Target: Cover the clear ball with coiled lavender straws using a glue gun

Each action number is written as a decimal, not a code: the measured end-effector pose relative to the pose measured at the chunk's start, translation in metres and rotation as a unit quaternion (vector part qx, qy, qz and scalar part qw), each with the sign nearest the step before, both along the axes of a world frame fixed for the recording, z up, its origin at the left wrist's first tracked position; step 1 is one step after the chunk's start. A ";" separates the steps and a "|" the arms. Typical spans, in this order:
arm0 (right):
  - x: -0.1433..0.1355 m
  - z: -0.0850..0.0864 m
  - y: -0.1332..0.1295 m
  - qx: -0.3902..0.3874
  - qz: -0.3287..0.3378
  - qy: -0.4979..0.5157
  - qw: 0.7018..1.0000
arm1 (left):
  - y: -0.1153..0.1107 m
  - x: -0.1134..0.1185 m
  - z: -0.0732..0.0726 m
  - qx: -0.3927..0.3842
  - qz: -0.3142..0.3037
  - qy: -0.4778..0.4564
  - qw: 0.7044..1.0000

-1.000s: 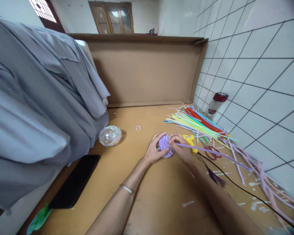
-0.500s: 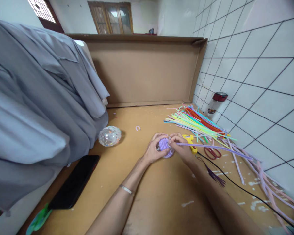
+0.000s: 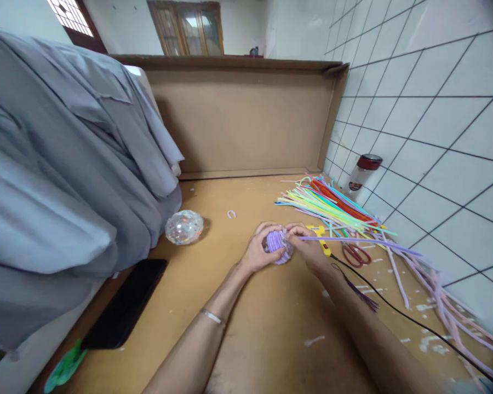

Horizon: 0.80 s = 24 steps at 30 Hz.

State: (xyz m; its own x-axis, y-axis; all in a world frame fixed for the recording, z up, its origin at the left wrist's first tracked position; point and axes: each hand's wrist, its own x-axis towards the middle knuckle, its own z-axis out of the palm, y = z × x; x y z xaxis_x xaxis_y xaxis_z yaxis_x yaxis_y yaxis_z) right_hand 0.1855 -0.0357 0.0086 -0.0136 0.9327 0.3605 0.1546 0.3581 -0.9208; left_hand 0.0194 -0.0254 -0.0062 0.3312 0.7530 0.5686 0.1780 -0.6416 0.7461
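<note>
My left hand (image 3: 254,253) is wrapped round a small clear, faceted object with purple pipe cleaner coiled about it (image 3: 276,242). From the coil's right side a long purple pipe cleaner (image 3: 357,239) stretches out to the right. Close against that side, my right hand (image 3: 308,250) pinches the strand near the coil, its fingertips partly hidden. Just beyond the right hand sits a yellow glue gun (image 3: 324,247), partly covered by it. A clear faceted ball (image 3: 184,227) rests on the table to the left.
Colourful pipe cleaners (image 3: 328,202) lie heaped at the back right, near red-handled scissors (image 3: 356,255) and a jar with a red lid (image 3: 362,174). A black cord (image 3: 388,307) crosses the right side. At left are a phone (image 3: 125,306) and grey cloth (image 3: 86,164). Cardboard (image 3: 242,117) stands behind.
My right hand has shifted slightly right along the purple strand, and the strand now lies straighter and a little higher. My left hand keeps its hold on the wrapped object.
</note>
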 end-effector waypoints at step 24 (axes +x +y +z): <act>-0.004 0.005 -0.004 -0.014 0.003 -0.007 1.000 | 0.003 -0.004 -0.004 -0.005 -0.012 0.033 0.999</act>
